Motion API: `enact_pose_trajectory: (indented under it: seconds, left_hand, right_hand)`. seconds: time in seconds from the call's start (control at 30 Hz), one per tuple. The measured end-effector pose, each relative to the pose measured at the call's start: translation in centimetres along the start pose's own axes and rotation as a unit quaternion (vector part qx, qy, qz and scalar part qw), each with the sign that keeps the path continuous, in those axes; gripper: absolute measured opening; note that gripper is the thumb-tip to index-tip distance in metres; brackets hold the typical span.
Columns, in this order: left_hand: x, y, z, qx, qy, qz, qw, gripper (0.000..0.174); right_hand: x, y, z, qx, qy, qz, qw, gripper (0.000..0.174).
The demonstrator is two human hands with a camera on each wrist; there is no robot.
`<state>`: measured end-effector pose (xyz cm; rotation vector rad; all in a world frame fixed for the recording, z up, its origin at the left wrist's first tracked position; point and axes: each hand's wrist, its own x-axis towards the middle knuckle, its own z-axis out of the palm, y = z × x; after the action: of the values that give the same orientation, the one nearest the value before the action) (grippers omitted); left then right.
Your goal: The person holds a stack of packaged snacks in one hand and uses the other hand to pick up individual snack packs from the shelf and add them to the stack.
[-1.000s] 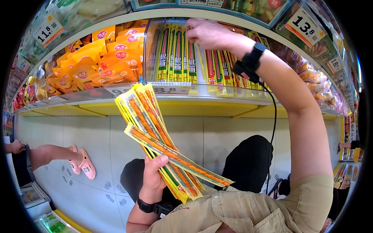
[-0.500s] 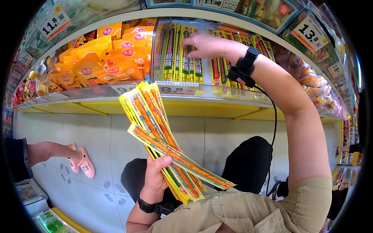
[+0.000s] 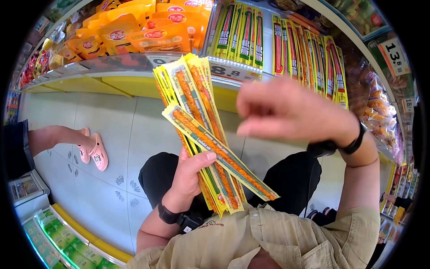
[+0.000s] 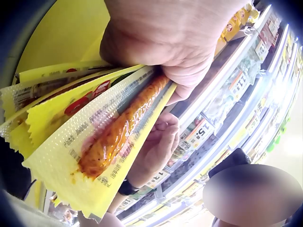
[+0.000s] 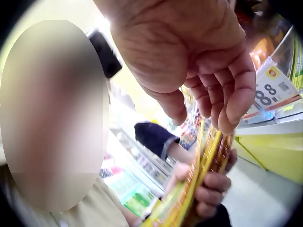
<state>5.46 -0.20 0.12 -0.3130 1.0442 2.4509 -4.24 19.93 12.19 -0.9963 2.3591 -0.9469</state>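
Observation:
My left hand [image 3: 190, 172] grips a fanned bundle of long yellow snack-stick packets [image 3: 190, 101], thumb over the front. Clear windows show orange-brown sticks inside; one packet [image 3: 224, 154] lies slantwise across the others. In the left wrist view the crimped end of a packet [image 4: 94, 142] fills the foreground. My right hand [image 3: 286, 107], blurred, is in the air right of the bundle, in front of the shelf. Seen in the right wrist view, its fingers [image 5: 239, 90] bend loosely with nothing between them. Similar packets stand in two groups in the shelf bin, a left group [image 3: 239, 38] and a right group [image 3: 309, 58].
Orange snack bags [image 3: 118, 33] fill the shelf on the left, above a yellow base panel [image 3: 89, 85]. Price tags [image 3: 235, 71] line the shelf lip. Another person's leg in a pink clog [image 3: 98, 154] is at left. Green packages [image 3: 67, 237] sit low at the lower left.
My right hand has drawn back from the left packet group in the bin toward the bundle, without a packet. The head view has tilted down and turned; my left hand keeps its grip.

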Motion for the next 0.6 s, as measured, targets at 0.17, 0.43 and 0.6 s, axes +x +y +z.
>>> enact_pose_trajectory:
  seconds: [0.17, 0.43, 0.6]
  left_hand:
    - [0.1, 0.2, 0.6, -0.014, -0.031, 0.006, 0.999, 0.04]
    - [-0.1, 0.0, 0.6, 0.006, -0.009, 0.005, 1.0, 0.046]
    - [-0.3, 0.2, -0.3, -0.041, -0.034, -0.065, 0.996, 0.039]
  right_hand:
    - [-0.8, 1.5, 5.0, 0.131, -0.073, 0.088, 0.985, 0.028]
    - [-2.6, 1.7, 4.4, -0.015, 0.131, -0.058, 0.99, 0.015]
    - [-3.3, 1.7, 7.4, -0.21, 0.185, -0.233, 0.931, 0.012]
